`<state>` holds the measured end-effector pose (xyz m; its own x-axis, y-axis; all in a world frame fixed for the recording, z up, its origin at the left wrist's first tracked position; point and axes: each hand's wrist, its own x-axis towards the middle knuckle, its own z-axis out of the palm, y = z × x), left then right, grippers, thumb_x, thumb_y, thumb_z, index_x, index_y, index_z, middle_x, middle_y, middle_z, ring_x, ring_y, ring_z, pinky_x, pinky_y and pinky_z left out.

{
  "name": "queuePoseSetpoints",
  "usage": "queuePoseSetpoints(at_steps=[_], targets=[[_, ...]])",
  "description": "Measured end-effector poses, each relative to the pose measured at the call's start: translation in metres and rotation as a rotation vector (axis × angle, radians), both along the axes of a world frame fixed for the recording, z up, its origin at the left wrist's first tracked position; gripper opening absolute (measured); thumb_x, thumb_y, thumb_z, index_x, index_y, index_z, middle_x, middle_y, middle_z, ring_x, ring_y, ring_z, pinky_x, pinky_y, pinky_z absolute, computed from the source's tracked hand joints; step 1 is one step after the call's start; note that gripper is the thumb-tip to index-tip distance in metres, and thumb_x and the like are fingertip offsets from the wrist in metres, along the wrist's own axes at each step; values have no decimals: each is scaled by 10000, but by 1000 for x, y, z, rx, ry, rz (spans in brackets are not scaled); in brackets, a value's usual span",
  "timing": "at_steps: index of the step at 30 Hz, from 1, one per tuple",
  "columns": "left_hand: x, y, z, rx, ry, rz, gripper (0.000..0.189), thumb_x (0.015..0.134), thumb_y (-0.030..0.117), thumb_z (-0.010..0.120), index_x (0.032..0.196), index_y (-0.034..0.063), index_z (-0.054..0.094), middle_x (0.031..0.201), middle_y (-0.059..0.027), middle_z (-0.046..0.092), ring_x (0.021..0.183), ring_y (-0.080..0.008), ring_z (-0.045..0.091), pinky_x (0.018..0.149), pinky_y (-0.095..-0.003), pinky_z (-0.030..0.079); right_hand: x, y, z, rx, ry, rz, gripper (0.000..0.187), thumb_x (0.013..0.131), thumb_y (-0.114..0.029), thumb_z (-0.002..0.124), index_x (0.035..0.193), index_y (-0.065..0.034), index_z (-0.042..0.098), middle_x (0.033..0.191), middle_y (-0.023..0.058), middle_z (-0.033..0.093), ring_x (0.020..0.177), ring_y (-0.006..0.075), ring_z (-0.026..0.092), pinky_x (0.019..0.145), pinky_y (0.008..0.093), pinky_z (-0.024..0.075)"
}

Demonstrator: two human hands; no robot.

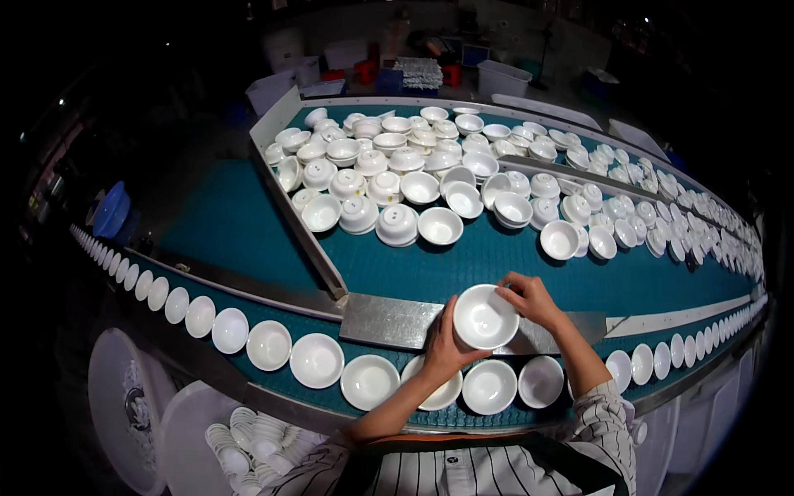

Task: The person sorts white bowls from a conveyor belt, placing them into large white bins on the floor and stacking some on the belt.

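A white bowl (486, 317) is held up over a metal plate (389, 320), its opening facing me. My left hand (448, 347) grips it from the left side and below. At the upper right rim, my right hand (527, 299) touches the bowl with bent fingers. Under my forearms runs a green conveyor belt carrying a single row of upturned-open white bowls, among them one bowl (490, 387) just below my hands. My left wrist partly covers another bowl (441, 392) in that row.
Beyond the plate, a wider green belt (397, 266) bears a jumbled heap of white bowls (397, 224), some inverted. A metal divider (304, 242) bounds it at left. Plastic tubs (186, 428) stand at lower left, one with stacked white dishes (267, 434). A blue basin (113, 211) is farther left.
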<state>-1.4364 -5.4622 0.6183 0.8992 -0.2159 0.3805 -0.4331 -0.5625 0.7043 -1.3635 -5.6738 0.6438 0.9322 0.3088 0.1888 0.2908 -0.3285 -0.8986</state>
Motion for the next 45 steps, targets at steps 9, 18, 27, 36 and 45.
queuePoseSetpoints(at_steps=[9,18,27,36,45], targets=[[3,-34,-1,-60,82,-24,1073,585,388,832,1396,15,236,1378,-234,329,1266,-392,362,1030,-462,330,-17,-36,-12,20,-153,-181,182,877,-208,597,914,-33,630,596,123,589,485,182,544,475,310,416],[-5,-75,-13,12,60,-48,1040,575,377,839,1377,8,288,1408,-206,294,1271,-377,361,1032,-446,335,-41,-80,-24,-8,-448,-285,121,856,-151,632,937,-61,621,551,95,560,436,168,530,428,286,391],[-6,-115,-15,-21,-91,-26,788,716,298,741,1321,-27,356,1334,-211,392,1230,-365,398,1006,-449,345,-46,-115,-24,-15,-650,-298,118,834,-115,650,933,-62,613,574,75,576,442,183,544,425,290,398],[-12,-149,-9,-455,21,190,314,972,191,411,1107,-55,555,964,-137,610,856,-185,570,748,-305,454,-41,-125,-24,89,-340,-189,152,894,-195,587,929,-48,606,572,59,580,444,149,532,433,278,410],[1,-120,14,67,117,446,251,913,209,537,975,-16,632,802,-148,641,708,-223,601,668,-321,463,98,-187,-87,-196,270,-206,429,898,-345,565,930,79,622,656,117,650,587,168,657,508,289,535]])
